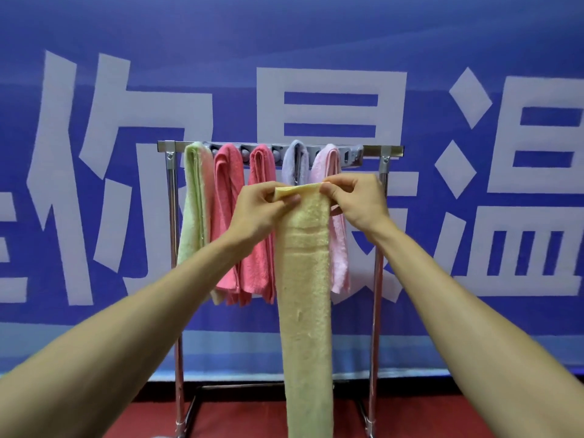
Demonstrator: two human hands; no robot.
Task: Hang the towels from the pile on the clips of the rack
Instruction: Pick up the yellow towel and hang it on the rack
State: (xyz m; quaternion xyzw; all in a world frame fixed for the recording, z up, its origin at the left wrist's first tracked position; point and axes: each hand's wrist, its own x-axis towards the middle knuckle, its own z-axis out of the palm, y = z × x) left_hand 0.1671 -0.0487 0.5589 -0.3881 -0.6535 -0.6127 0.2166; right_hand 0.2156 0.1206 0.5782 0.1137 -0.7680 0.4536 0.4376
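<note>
One yellow towel [305,279] held in front of the rack [395,150]

Its folded top edge is pinched between the curled fingers of the left hand [256,210] and the right hand [360,200]. Five hung towels [221,200] are seen behind it.

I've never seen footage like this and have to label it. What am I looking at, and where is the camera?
No machine here: these are a person's bare arms, filmed by a camera worn on their head, looking forward and down. The left hand and right hand pinch the top edge of a long yellow towel, which hangs straight down. Behind it stands a metal rack with a grey strip of clips along its top bar. Five towels hang there: green towel, left red towel, right red towel, lilac towel, pink towel. A clip at the strip's right end looks free. Behind is a blue banner; the floor is red. The pile is out of view.
</note>
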